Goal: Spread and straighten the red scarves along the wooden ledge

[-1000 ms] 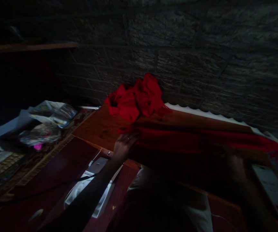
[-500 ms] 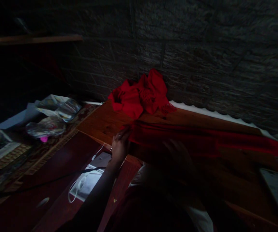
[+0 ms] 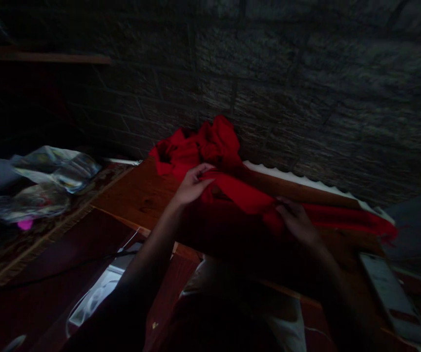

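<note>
A long red scarf [image 3: 249, 194], folded into a narrow strip, stretches across the wooden table [image 3: 137, 195]. My left hand [image 3: 195, 183] grips its left end between thumb and fingers. Farther right, my right hand [image 3: 295, 217] holds the strip partway along; the fingers are in shadow. The stretch between my hands is lifted off the wood, while the right part, with a fringed end, trails toward the table's right edge. Behind my left hand, a crumpled red scarf [image 3: 183, 149] lies heaped against the wall.
A brick-like wall [image 3: 269, 93] rises behind the table, with a white wavy edging [image 3: 298, 178] along its foot. A flat pale phone-like object [image 3: 389, 293] lies at the right. Plastic bags [image 3: 56, 164] rest on a fringed rug at the left. The light is dim.
My hands have raised part of the folded scarf. The left hand moved up toward the heap; the right now grips the strip instead of resting over it. The view shifted right.
</note>
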Available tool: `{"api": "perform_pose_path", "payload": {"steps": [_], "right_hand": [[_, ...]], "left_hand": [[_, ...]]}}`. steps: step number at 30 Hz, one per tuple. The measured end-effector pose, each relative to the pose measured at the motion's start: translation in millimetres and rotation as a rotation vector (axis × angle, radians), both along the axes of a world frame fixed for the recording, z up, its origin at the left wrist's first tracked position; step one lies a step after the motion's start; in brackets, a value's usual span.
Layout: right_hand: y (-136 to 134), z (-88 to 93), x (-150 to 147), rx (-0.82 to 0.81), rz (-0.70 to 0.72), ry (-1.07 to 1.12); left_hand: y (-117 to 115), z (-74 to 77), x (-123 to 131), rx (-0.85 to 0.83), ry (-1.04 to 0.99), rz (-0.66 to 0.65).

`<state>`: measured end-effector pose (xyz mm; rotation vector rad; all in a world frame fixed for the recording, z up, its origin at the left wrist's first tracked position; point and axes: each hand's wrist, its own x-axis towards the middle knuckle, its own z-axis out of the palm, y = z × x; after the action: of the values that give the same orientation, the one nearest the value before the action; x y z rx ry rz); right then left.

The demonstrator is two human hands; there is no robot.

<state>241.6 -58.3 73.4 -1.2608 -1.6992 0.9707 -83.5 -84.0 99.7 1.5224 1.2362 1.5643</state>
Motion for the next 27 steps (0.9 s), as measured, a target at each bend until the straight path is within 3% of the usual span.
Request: {"api": "perform_pose_path", "payload": {"steps": [3, 6, 10, 14, 17, 20, 23, 27], "right_hand": [[6.4, 16.6, 8.9, -0.12, -0.025, 0.121], [10.3, 26.4, 8.8, -0.146, 0.029, 0.184], [12.4, 24.0, 4.0, -0.145, 0.127, 0.214], [10.3, 17.6, -8.6, -0.12, 0.187, 0.182], [7.4, 23.3, -29.1, -0.017, 0.261, 0.159], [3.7, 45.8, -55.5, 0.255, 0.245, 0.164], [1.0, 81.1, -76.7, 0.518, 0.146, 0.205], [4.8, 122.0, -84.0, 0.651, 0.081, 0.301]], "left_hand": [[33.1, 17.8, 13.2, 0.0, -0.157, -0.029], [48.4, 36.2, 25.2, 0.064, -0.206, -0.043], [47.1, 56.8, 25.4, 0.129, -0.103, -0.018], [36.1, 71.8, 5.5, 0.114, 0.04, -0.005], [28.8, 89.9, -7.9, 0.103, 0.14, -0.015], [25.6, 120.2, -6.9, 0.099, 0.272, -0.058], [25.6, 154.7, 9.1, 0.132, 0.354, -0.133], [29.5, 183.8, 38.1, 0.202, 0.374, -0.262]]}}
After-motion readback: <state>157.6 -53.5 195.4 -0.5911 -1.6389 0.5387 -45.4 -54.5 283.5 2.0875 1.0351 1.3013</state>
